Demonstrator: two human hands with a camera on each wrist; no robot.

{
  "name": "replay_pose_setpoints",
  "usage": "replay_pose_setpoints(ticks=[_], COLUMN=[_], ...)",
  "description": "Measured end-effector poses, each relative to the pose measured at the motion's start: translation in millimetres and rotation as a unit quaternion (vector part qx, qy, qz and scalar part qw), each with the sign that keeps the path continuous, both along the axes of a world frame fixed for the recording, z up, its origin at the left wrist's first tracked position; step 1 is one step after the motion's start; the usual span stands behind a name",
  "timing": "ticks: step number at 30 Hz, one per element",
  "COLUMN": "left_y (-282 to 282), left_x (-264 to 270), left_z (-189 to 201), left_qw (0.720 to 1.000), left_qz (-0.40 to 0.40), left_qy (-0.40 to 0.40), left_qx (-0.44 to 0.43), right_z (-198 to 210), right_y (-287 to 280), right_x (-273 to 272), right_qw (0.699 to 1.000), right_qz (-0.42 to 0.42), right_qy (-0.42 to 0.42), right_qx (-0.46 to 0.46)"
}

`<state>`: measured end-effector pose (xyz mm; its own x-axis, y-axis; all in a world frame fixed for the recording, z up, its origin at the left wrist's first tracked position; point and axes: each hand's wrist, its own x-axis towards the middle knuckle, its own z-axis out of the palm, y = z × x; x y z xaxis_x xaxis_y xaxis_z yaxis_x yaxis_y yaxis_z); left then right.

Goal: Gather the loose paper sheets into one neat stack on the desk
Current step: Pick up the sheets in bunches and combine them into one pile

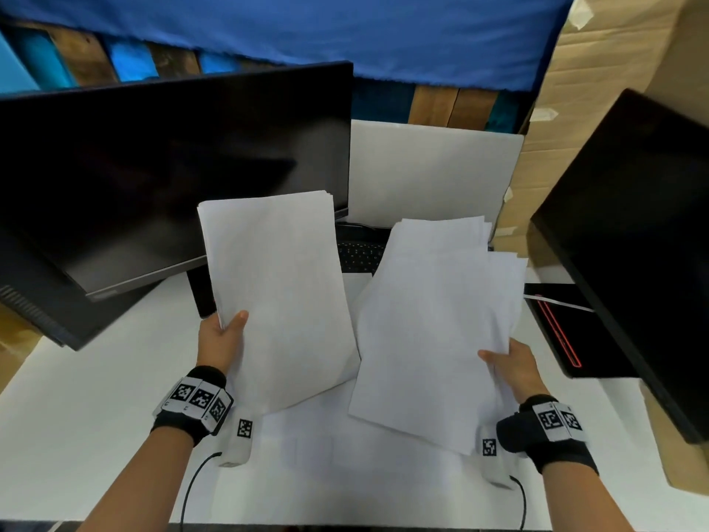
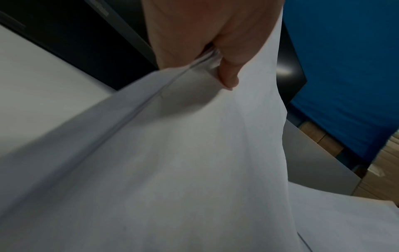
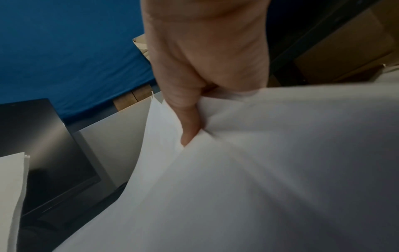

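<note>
Paper sheets: two bundles, left bundle (image 1: 276, 286) mid-frame, right bundle (image 1: 433, 320) fanned | left hand (image 1: 222, 339), right hand (image 1: 516, 372) each pinch one | light, floppy, slippery; you'd best grip the long edges.

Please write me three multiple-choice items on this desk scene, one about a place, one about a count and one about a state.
1. Where is the keyboard?
A. behind the two held bundles, seen between them
B. under the left forearm
C. on the cardboard box

2. How many dark monitors show in the head view?
A. none
B. two
C. four

3. Which bundle has the more even far edge?
A. the right bundle
B. the left bundle
C. neither is held

Answers:
1 A, it shows in the gap between the papers.
2 B, the left monitor and the right monitor.
3 B, the left hand grips the left bundle squared up, while the right hand grips the right bundle fanned out.
</note>
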<state>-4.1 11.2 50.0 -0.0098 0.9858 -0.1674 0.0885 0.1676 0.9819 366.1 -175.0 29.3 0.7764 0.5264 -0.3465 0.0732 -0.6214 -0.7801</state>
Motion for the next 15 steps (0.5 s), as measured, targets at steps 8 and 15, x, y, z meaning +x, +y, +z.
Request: replay_pose_setpoints(ticks=[8, 15], left_y=[7, 10], left_x=[-10, -19], left_z=[9, 20], left_qw=[1.000, 0.998], left_qz=[0.018, 0.056], left_qy=[0.006, -0.002], left_qx=[0.011, 0.022], right_z=[17, 32], right_y=[-6, -19], right_x=[12, 2], right_qw=[1.000, 0.994], right_qz=[0.009, -0.016], right_qy=[-0.016, 0.050], right_qx=[-0.010, 0.095])
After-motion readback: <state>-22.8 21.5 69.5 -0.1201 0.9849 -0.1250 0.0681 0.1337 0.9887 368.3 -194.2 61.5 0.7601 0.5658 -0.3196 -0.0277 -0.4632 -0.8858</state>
